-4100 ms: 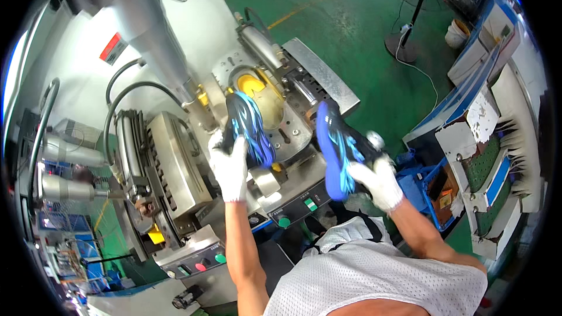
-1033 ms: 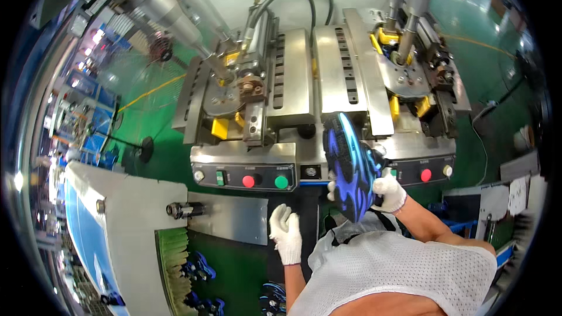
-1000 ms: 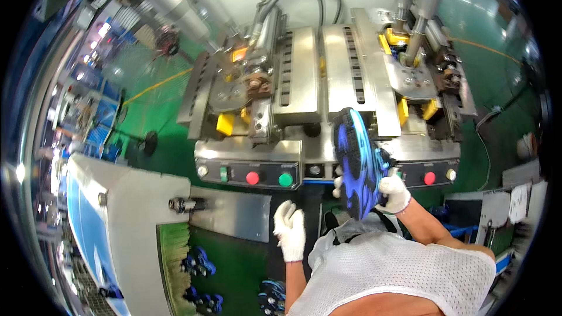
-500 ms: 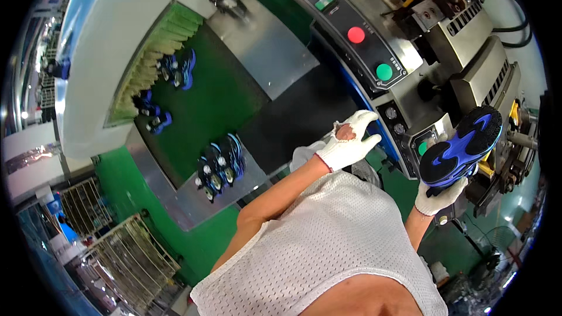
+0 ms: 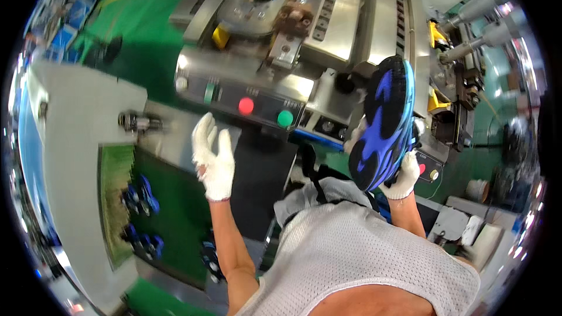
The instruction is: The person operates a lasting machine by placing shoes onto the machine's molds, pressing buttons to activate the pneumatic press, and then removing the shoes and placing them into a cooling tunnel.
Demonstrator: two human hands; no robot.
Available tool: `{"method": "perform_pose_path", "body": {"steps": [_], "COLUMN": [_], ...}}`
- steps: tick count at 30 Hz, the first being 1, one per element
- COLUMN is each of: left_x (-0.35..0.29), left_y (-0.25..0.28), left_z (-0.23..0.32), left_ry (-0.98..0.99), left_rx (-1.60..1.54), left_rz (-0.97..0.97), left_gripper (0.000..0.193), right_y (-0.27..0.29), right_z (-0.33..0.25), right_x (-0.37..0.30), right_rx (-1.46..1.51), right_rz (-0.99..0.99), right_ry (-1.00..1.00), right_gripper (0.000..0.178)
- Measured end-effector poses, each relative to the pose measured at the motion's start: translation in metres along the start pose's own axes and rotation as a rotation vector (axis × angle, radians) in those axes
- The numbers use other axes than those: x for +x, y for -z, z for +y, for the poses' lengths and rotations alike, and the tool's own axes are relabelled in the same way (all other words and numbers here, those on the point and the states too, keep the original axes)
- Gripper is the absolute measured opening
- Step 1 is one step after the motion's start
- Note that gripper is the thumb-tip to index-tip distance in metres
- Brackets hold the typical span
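From the head view, your right hand, in a white knit glove, grips a blue-and-black moulded shoe sole from below, fingers wrapped round its lower end. The sole stands nearly upright, tread side facing you, in front of the grey steel press machine and above your white mesh shirt. Your left hand, also gloved in white, hangs free with its fingers spread and holds nothing; it hovers over the dark mat, just below the machine's control panel. On that panel a round red button sits left of a round green button. To your left, several more blue soles lie on a green tray set in the pale grey counter.
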State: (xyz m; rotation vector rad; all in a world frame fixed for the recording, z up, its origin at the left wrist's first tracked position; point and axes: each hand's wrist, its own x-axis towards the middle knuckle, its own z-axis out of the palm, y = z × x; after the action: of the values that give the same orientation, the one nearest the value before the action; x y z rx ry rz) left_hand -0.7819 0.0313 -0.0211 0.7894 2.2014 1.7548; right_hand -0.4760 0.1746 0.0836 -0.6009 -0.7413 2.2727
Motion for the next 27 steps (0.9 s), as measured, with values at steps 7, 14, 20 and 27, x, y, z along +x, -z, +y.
{"method": "perform_pose_path", "body": {"steps": [7, 14, 20, 27], "left_x": [0.121, 0.282, 0.355, 0.37], "left_y": [-0.064, -0.197, -0.281, -0.274], "left_z": [0.084, 0.0, -0.058, 0.035], "left_ry": [-0.69, -0.71, -0.375, -0.173], "left_rx": [0.495, 0.642, 0.754, 0.839], "left_rz": [-0.398, -0.523, -0.463, -0.434], "left_gripper": [0.04, 0.061, 0.08, 0.076], "right_y": [0.019, 0.037, 0.039, 0.038], "right_z": [-0.016, -0.018, -0.03, -0.019], "right_x": [0.02, 0.03, 0.001, 0.013], "right_rx": [0.18, 0.303, 0.141, 0.0], "right_rz": [0.034, 0.051, 0.109, 0.238], "right_ry": [-0.058, -0.093, 0.071, 0.108], "right_gripper": [0.088, 0.08, 0.081, 0.076]}}
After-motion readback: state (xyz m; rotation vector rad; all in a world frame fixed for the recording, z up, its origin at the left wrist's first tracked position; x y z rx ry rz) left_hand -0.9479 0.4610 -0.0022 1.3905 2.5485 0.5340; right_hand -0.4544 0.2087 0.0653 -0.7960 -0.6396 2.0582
